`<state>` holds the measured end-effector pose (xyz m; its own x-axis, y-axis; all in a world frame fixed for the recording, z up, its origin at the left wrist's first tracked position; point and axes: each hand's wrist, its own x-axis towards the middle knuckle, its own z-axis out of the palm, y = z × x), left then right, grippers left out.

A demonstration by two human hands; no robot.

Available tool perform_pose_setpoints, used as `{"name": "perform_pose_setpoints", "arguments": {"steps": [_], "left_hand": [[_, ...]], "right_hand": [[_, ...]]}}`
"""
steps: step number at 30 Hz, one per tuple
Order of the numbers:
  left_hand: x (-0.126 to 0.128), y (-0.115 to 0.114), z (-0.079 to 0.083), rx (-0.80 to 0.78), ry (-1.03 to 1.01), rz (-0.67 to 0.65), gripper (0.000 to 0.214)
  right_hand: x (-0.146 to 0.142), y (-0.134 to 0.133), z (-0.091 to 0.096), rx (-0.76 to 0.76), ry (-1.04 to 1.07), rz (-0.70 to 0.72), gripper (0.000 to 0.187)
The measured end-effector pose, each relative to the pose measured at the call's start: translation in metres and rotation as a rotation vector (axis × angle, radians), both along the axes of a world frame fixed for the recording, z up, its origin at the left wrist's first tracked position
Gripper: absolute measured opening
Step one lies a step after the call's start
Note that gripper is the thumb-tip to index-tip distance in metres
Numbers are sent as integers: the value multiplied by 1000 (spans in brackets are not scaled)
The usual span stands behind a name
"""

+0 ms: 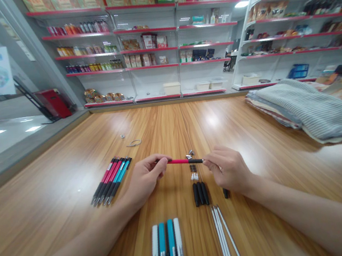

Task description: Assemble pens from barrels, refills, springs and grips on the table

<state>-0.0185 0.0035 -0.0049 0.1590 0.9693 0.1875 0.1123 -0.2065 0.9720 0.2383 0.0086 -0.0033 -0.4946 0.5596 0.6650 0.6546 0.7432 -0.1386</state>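
A red pen with a black grip (181,161) is held level between my two hands above the table. My left hand (148,177) pinches its clip end. At the other end, my right hand (229,168) has its fingers closed around the tip, which they hide. Below the pen lie small metal parts (190,154), small white pieces (194,176) and black rubber grips (200,194). Another black piece (225,193) shows partly under my right hand. Nearer to me are several thin white refills (224,242) and white and blue pen barrels (167,252).
Several red and blue pens (110,181) lie in a row left of my left hand. Farther back are a small ring (134,143) and a tiny metal piece (122,136). Folded striped cloths (313,107) lie at the right. Stocked shelves (147,52) stand behind the wooden table (163,120).
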Motion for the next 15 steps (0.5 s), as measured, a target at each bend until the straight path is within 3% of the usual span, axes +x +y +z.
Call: {"name": "perform_pose_setpoints", "arguments": {"steps": [7,15], "left_hand": [[-2,6,-8,-50,-182,-3,23],[14,-1,8,-9,-528,46,19]], "right_hand": [[-2,-1,1,40,-19,-5,18],[-9,-5,5,56,49,-25,20]]}}
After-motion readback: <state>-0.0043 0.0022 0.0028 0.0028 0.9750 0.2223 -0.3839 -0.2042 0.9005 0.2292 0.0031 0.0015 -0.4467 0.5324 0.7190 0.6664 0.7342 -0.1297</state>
